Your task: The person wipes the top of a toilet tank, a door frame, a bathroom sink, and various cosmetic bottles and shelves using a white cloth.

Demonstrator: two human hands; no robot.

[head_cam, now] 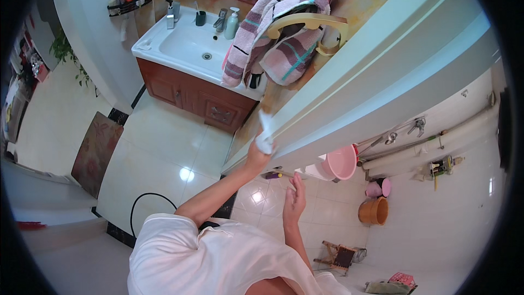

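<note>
My left hand is raised with a crumpled white cloth or tissue in its grip. The cloth is blurred and lies at the edge of the white door frame; whether it presses on the frame is hard to tell. On the other side of the frame, my right hand is held up with nothing in it, fingers extended and somewhat apart. Beyond my left hand hangs a striped towel on a cream-coloured towel holder.
A white washbasin on a brown wooden cabinet stands ahead, holding pump bottles and a faucet. To the right are a pink basin, an orange bucket and a folding stool. A black cable curves over the tiled floor.
</note>
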